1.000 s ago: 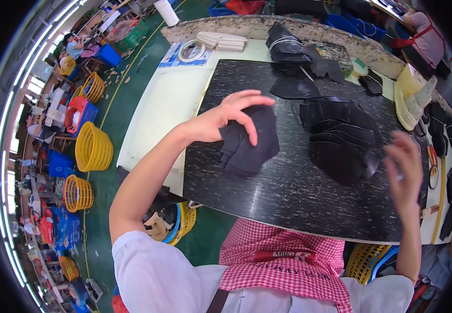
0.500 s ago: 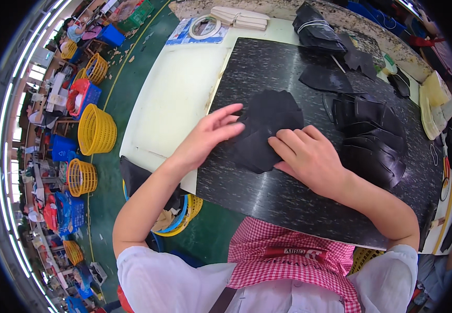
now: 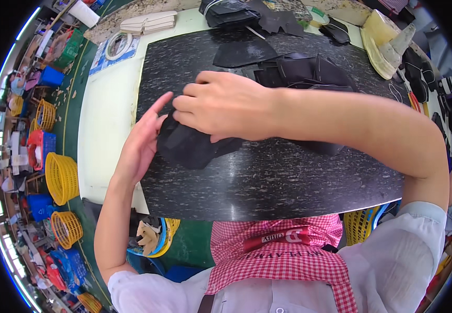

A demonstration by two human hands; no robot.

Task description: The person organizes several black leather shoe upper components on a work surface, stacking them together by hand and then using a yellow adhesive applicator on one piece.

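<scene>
A loose pile of flat black cut pieces [image 3: 192, 148] lies on the dark speckled board, partly under my hands. My right hand [image 3: 221, 104] reaches across from the right, its fingers curled down at the pile's far side, closed on a black piece; its fingertips are partly hidden. My left hand [image 3: 145, 138] stands at the pile's left edge, fingers stretched out and apart, the thumb near the pieces. Beyond my right forearm lie overlapping black stitched pieces [image 3: 309, 70], which the forearm partly covers. A single curved black piece [image 3: 244, 53] lies farther back.
The speckled board [image 3: 267, 182] rests on a pale table [image 3: 106, 125]. At the back are a tied black bundle [image 3: 231, 13], a tape roll [image 3: 119, 46] and pale cut pieces [image 3: 148, 22]. Scissors [image 3: 411, 94] lie right. Yellow baskets [image 3: 62, 177] stand on the green floor.
The view has swung, so the table appears farther left. My right hand has moved to the far side of the pile, its forearm now across the board. My left hand remains beside the pile.
</scene>
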